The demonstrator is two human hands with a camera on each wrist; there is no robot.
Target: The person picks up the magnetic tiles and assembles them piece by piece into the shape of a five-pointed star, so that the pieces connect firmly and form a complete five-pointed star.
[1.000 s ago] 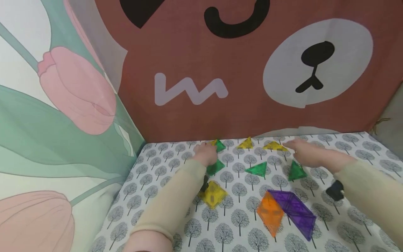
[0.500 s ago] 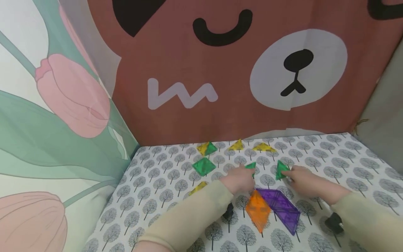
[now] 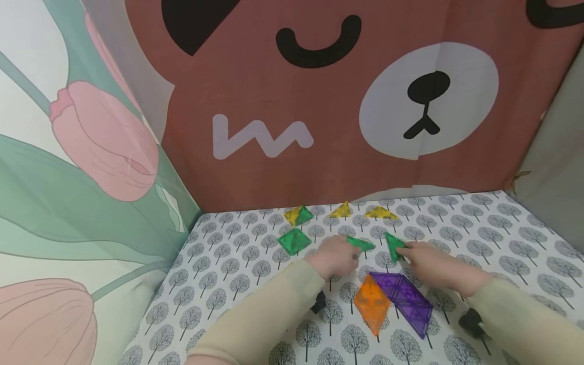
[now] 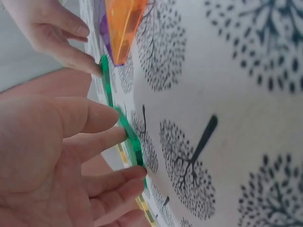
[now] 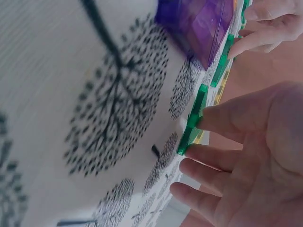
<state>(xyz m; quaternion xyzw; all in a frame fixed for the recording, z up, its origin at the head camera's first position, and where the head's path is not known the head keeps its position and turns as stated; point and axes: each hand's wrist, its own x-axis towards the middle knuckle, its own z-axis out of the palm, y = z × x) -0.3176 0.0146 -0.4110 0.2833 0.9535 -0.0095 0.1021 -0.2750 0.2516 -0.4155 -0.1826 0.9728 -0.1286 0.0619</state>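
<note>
Two green translucent triangle tiles lie on the cloth in the head view, a short gap between them. My left hand (image 3: 335, 254) holds the left green triangle tile (image 3: 360, 244) at its left part, thumb and fingertips on its edges. My right hand (image 3: 426, 261) pinches the right green triangle tile (image 3: 393, 247) between thumb and index finger. In the right wrist view that tile (image 5: 195, 116) stands at the thumb tip, the other fingers spread below. Nearer me are an orange diamond of tiles (image 3: 372, 305) and joined purple tiles (image 3: 403, 300).
Behind my hands lie a green diamond (image 3: 294, 242), a yellow and green pair (image 3: 298, 215) and two yellow triangles, one a flat-lying tile (image 3: 381, 213). Tree-print cloth (image 3: 219, 284) covers the surface. A brown bear-print curtain (image 3: 255, 177) borders the back.
My left hand came right from the left-hand tiles to the left green triangle, which has turned. My right hand left the yellow triangle and moved the right green triangle leftward, closer to the other.
</note>
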